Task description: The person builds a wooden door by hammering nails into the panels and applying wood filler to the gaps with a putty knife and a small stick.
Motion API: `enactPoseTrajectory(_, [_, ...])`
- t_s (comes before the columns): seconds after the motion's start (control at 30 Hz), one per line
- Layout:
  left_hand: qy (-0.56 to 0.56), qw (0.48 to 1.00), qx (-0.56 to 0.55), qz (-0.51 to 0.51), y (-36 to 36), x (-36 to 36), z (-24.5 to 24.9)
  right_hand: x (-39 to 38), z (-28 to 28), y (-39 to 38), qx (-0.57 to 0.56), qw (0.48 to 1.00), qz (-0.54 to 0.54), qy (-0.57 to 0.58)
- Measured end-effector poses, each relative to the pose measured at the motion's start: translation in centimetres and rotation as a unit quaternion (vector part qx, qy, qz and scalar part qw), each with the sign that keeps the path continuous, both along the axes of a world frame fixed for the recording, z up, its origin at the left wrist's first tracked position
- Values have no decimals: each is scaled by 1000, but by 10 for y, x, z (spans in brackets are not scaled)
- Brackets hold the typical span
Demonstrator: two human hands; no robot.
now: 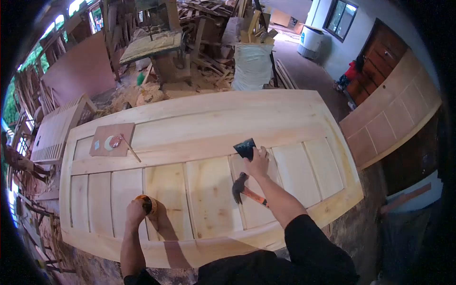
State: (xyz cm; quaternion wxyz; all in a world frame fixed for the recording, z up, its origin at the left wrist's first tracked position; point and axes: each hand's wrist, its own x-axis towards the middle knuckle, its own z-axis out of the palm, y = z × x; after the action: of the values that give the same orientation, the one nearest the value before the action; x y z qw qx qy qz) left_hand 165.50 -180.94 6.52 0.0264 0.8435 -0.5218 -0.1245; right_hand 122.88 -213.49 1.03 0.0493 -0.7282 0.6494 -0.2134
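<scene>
A pale wooden panel door (209, 176) lies flat in front of me, with grooves between its boards. My right hand (258, 163) is closed on a dark, flat, square-cornered piece (245, 148) over the door's middle rail. Just below that hand, a claw hammer (241, 187) with an orange handle rests on the boards, partly behind my forearm. At the lower left, my left hand (136, 210) grips a small round container (148, 204) with an orange rim and dark inside, held above the panel. Its contents are too dark to make out.
On the door's far left lies a thin brown board (100, 151) bearing a pinkish lump and a stick (132, 151). Scrap wood (209, 57) is heaped behind. Another panel door (394, 109) leans at right. A person in red (352, 71) is by the far doorway.
</scene>
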Motion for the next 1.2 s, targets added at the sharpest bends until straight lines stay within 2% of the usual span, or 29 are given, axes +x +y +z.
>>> enactPoseTrajectory(0.1, [-4, 1000, 21, -6, 1, 0, 1, -40, -7, 35, 96, 988, 118, -32])
enactPoseTrajectory(0.2, [17, 999, 50, 4, -3, 7, -4, -69, 41, 115, 211, 968, 137, -4])
enactPoseTrajectory(0.23, [31, 997, 62, 11, -1, 10, -5, -80, 44, 133, 249, 958, 142, 14])
enactPoseTrajectory(0.3, [10, 999, 37, 3, 4, 1, 14, -106, 28, 158, 253, 958, 124, 56])
enactPoseTrajectory(0.33, [-1, 1000, 22, -3, -1, -7, 27, -117, 23, 162, 256, 959, 115, 42])
enactPoseTrajectory(0.43, [91, 995, -51, 7, -29, -27, 61, -128, 8, 168, 239, 965, 110, 10])
enactPoseTrajectory(0.5, [239, 963, -96, -73, -47, -37, 44, -127, 1, 169, 194, 973, 125, 3])
enactPoseTrajectory(0.53, [319, 930, -134, -122, -63, -53, 39, -123, -1, 165, 205, 966, 147, -48])
enactPoseTrajectory(0.57, [460, 888, -3, -8, -83, -76, 52, -122, 0, 163, 213, 960, 158, -94])
enactPoseTrajectory(0.6, [606, 794, -14, 48, -97, -95, 37, -124, 3, 160, 215, 953, 162, -139])
enactPoseTrajectory(0.63, [732, 673, -12, 102, -105, -113, 12, -122, 8, 156, 243, 944, 153, -163])
enactPoseTrajectory(0.7, [841, 533, -14, 92, -116, -132, -53, -113, 16, 145, 300, 918, 139, -218])
enactPoseTrajectory(0.73, [833, 543, -40, 93, -125, -149, -52, -113, 18, 138, 305, 921, 126, -208])
enactPoseTrajectory(0.83, [872, 407, -253, 103, -154, -191, -63, -113, 14, 127, 329, 916, 92, -209])
enactPoseTrajectory(0.87, [844, 414, -286, 184, -162, -195, -60, -116, 9, 126, 337, 910, 72, -229])
enactPoseTrajectory(0.93, [829, 439, -299, 173, -179, -183, -73, -115, -1, 127, 356, 901, 61, -242])
enactPoseTrajectory(1.0, [686, 617, -329, 202, -201, -177, -73, -115, 4, 123, 362, 902, 68, -225])
enactPoseTrajectory(1.07, [549, 730, -389, 118, -223, -168, -76, -111, 5, 121, 384, 894, 56, -225])
enactPoseTrajectory(1.17, [342, 817, -463, 26, -246, -162, -91, -97, 9, 124, 401, 880, 41, -251])
enactPoseTrajectory(1.2, [303, 838, -454, 10, -250, -159, -93, -90, 11, 124, 403, 875, 35, -265])
